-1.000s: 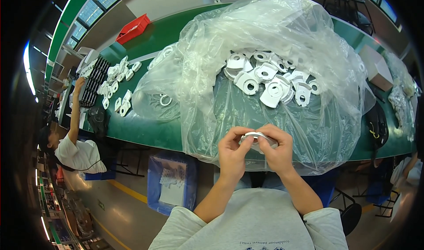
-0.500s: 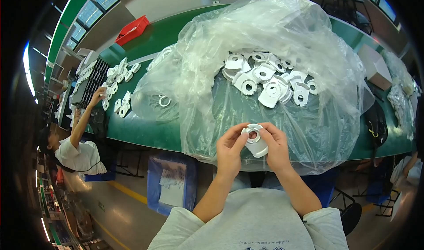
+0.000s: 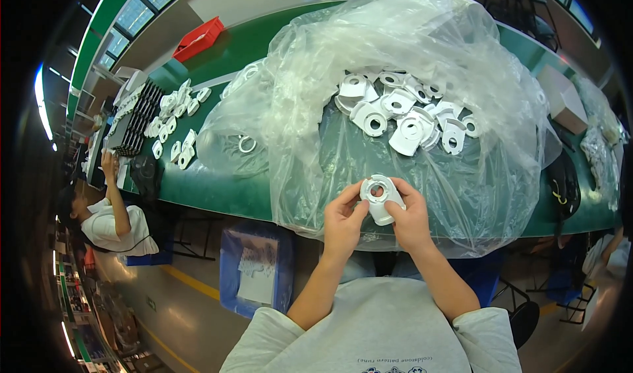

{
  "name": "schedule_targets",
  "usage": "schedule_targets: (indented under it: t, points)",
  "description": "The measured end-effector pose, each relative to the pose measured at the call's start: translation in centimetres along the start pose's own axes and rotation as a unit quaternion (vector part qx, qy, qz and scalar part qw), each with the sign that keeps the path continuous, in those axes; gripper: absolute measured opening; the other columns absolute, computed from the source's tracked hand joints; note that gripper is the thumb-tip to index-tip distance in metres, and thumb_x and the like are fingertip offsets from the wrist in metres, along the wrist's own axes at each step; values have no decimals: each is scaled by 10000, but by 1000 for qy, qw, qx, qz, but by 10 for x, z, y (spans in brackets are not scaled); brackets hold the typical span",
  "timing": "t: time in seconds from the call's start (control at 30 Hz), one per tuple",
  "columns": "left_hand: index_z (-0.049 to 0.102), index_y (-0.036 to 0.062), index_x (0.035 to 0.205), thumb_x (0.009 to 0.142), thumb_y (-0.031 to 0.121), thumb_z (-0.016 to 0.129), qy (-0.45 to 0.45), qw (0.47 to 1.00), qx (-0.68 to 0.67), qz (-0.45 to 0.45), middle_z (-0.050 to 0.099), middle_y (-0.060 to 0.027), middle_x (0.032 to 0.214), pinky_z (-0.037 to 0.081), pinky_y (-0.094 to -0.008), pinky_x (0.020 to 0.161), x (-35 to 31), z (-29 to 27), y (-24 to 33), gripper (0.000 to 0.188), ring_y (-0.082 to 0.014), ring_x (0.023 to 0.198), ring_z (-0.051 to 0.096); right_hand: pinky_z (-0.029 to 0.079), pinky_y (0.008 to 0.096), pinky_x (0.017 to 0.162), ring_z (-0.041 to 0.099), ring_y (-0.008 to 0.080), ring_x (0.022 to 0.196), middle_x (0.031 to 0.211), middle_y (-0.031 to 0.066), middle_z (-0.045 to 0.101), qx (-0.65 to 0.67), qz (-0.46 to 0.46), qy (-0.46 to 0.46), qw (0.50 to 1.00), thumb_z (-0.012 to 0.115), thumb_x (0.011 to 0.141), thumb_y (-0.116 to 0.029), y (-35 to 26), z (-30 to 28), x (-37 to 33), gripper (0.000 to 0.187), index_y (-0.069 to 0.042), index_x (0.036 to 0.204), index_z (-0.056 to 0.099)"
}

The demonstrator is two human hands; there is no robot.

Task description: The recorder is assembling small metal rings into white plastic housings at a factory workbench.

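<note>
Both of my hands hold one white plastic part [image 3: 380, 209] above the near edge of the green table. It has a round ring with a hole at its far end and a flat tongue toward me. My left hand [image 3: 344, 216] grips the ring's left side, thumb on the face. On the other side, my right hand [image 3: 410, 218] pinches the tongue's right edge with its thumb. Beyond them, a heap of similar white parts [image 3: 412, 127] lies on a large clear plastic bag [image 3: 297, 168] spread over the table.
At the left, more white parts [image 3: 186, 150] and a stack of black trays [image 3: 136, 119] lie near a co-worker [image 3: 122, 221]. A red bin [image 3: 199, 38] stands at the back. Below the table edge is a blue crate [image 3: 227, 267]. A white box [image 3: 562, 99] sits at the right.
The held part has moved slightly away from me and turned, its ring now facing up more. My right thumb has shifted down to the tongue. The co-worker's raised arm has drawn back.
</note>
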State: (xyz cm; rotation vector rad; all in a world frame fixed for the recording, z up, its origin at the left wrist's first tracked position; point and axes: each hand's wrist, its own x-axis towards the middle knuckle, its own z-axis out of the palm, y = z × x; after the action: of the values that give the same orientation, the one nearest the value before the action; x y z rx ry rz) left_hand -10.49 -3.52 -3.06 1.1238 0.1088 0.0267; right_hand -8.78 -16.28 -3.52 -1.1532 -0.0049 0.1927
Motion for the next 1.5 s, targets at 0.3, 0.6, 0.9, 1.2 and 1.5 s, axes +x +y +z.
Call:
schedule_targets:
  t: [0.3, 0.6, 0.9, 1.2, 1.5]
  points:
    - [563, -32, 1170, 816, -58, 551, 209, 964, 97, 130, 580, 6, 869, 414, -182, 682, -2, -79, 41, 355, -63, 759, 522, 448, 268, 815, 514, 152, 1036, 1152, 90, 527, -145, -114, -17, 983, 502, 805, 28, -5, -21, -12, 298, -1, 1097, 555]
    - [540, -67, 1119, 750, 12, 580, 486, 818, 220, 215, 625, -122, 930, 514, -293, 627, 105, -383, 174, 379, -191, 741, 622, 449, 227, 697, 536, 136, 875, 1052, 92, 537, -252, -163, 85, 950, 444, 801, 112, 11, -64, -17, 203, 25, 940, 563]
    - [617, 3, 1021, 728, 58, 589, 488, 726, 402, 271, 653, -139, 972, 501, -344, 776, 169, -376, 175, 299, -254, 868, 639, 436, 213, 651, 532, 112, 732, 881, 71, 564, -308, -165, 113, 930, 442, 818, 107, 10, -67, -19, 142, 32, 849, 558]
    - [624, 21, 957, 753, -37, 578, -78, 862, 414, 282, 619, -107, 890, 495, -300, 670, 116, -53, 76, 218, -210, 792, 607, 440, 222, 642, 542, 112, 704, 820, 70, 579, -312, -187, 96, 926, 449, 825, 103, 13, -67, -13, 153, 32, 817, 584]
    - [541, 109, 1214, 655, 186, 761, -164, 649, 624, 404, 482, -139, 1278, 316, -443, 988, 182, -34, -11, 606, -327, 1237, 393, 486, 235, 625, 586, 116, 669, 772, 60, 605, -208, -204, 78, 953, 450, 848, 51, -33, -93, -34, 164, 19, 859, 611]
